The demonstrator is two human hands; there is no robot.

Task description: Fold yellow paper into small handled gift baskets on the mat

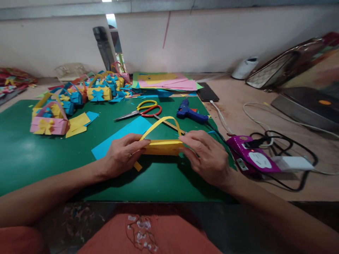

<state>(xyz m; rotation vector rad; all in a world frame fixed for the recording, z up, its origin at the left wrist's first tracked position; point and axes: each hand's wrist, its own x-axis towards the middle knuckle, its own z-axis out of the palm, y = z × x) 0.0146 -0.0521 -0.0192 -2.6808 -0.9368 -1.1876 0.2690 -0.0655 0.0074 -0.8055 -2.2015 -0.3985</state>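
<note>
A small yellow paper bag [162, 147] with an arched strip handle is held just above the green mat [132, 190]. My left hand [123, 153] pinches its left end near the foot of the handle. At the opposite end, the fingers of my right hand [203, 153] grip the top corner. Under the left fingers a small yellow strip [137, 166] pokes out. A blue paper sheet [119, 137] lies on the mat behind my left hand. Scissors [140, 112] with yellow and red handles rest beyond the bag, and a blue glue gun [189, 113] lies to their right.
Several finished paper bags with bows [49, 123] stand at the back left. Coloured paper sheets [164, 83] are stacked at the back, beside a black phone [208, 92]. A purple power strip [247, 155] with tangled cables sits at the right. A dark flashlight [103, 49] leans on the wall.
</note>
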